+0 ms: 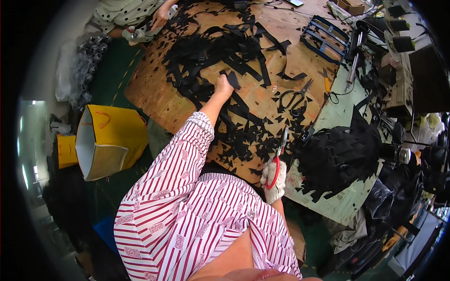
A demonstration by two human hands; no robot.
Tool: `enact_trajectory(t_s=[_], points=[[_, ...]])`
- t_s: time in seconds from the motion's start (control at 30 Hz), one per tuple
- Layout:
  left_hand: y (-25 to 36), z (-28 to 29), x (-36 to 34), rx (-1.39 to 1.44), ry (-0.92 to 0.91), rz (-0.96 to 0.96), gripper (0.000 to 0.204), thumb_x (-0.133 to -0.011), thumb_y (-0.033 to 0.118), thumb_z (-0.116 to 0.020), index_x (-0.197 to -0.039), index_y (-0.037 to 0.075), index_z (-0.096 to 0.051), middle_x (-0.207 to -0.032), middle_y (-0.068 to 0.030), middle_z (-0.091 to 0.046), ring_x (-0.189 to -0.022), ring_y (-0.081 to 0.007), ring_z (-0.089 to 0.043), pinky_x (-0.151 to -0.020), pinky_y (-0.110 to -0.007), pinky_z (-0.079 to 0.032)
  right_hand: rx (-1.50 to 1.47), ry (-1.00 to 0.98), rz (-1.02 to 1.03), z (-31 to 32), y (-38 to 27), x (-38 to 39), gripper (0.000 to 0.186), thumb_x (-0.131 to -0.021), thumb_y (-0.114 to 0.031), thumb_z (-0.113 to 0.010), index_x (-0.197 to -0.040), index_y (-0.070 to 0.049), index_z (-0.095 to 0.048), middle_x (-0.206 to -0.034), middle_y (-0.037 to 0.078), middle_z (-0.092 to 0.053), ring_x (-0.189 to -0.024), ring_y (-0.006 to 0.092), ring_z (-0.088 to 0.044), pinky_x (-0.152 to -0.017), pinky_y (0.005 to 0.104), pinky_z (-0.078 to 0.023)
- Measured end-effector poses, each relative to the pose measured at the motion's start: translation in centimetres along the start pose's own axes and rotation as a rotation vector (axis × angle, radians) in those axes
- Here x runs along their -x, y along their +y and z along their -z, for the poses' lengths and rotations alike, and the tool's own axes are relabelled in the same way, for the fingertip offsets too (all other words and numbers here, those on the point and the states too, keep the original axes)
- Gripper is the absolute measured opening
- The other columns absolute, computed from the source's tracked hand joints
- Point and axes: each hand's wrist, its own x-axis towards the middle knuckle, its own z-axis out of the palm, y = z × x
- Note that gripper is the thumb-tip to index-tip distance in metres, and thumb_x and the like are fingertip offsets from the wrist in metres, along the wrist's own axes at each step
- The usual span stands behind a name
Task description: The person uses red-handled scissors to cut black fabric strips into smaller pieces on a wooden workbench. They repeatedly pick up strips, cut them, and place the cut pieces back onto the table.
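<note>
My left hand (223,86) is reached out over the wooden table, its fingers closed on a black strap (234,80) at the edge of a tangled pile of straps (206,50). My right hand (273,177), in a white knit glove, grips red-handled scissors (276,161) low at the table's near edge, blades pointing away from me. Small black fabric offcuts (246,143) are scattered between my hands. A larger pair of black scissors (290,100) lies to the right of my left hand.
A co-worker's hand (160,16) is at the upper left. A blue rack (323,37) and thread cones (401,43) are at upper right. A green board (337,206) at right bears a heap of black pieces (335,159). Yellow bags (112,131) stand at left.
</note>
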Motion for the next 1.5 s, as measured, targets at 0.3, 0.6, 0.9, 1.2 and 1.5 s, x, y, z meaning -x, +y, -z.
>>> enact_trajectory(t_s=[0.3, 0.6, 0.9, 1.2, 1.5], points=[[2.2, 3.2, 1.5, 0.006, -0.015, 0.051, 0.023, -0.07, 0.011, -0.065, -0.09, 0.001, -0.061, -0.09, -0.022, -0.063, -0.087, -0.0416, -0.059, -0.074, -0.044, -0.048, 0.023, 0.03, -0.063, -1.2, -1.3, -0.3, 0.017, -0.085, -0.022, -0.054, -0.089, -0.007, -0.046, -0.057, -0.002, -0.043, -0.036, 0.0073, -0.037, -0.031, 0.0204, -0.029], [2.7, 11.4, 8.1, 1.335, -0.417, 0.257, 0.022, -0.081, 0.004, -0.06, -0.101, 0.003, -0.053, -0.079, -0.0075, -0.059, -0.069, -0.0202, -0.064, -0.062, -0.028, -0.05, 0.181, -0.014, -0.074, -1.3, -1.7, -0.2, 0.021, -0.085, -0.019, -0.053, -0.1, -0.008, -0.044, -0.063, 0.0, -0.046, -0.037, 0.0082, -0.04, -0.032, 0.0208, -0.032], [5.3, 10.7, 14.8, 1.433, -0.524, 0.347, 0.019, -0.081, 0.015, -0.068, -0.092, 0.005, -0.057, -0.08, -0.0038, -0.059, -0.065, -0.0182, -0.063, -0.06, -0.028, -0.051, 0.505, -0.181, 0.213, -1.2, -0.4, -1.8, 0.038, -0.08, -0.016, -0.064, -0.108, -0.003, -0.042, -0.077, 0.004, -0.051, -0.065, 0.0127, -0.052, -0.057, 0.026, -0.042], [6.6, 9.9, 16.6, 1.313, -0.61, 0.185, 0.021, -0.084, 0.019, -0.066, -0.09, 0.003, -0.053, -0.077, -0.004, -0.057, -0.063, -0.0158, -0.062, -0.061, -0.027, -0.048, 0.932, -0.173, 0.345, -0.3, -0.7, -1.7, 0.061, -0.072, -0.037, -0.069, -0.116, -0.004, -0.045, -0.096, 0.017, -0.058, -0.086, 0.0352, -0.059, -0.072, 0.0407, -0.046], [7.8, 10.0, 18.0, 1.113, -0.64, 0.018, 0.019, -0.086, 0.016, -0.063, -0.084, 0.004, -0.048, -0.071, 0.0001, -0.05, -0.058, -0.0117, -0.058, -0.058, -0.025, -0.045, 1.013, -0.116, 0.421, 0.2, -1.2, -1.8, 0.07, -0.071, -0.038, -0.071, -0.123, 0.0, -0.043, -0.098, 0.02, -0.058, -0.084, 0.0355, -0.06, -0.07, 0.0412, -0.047]])
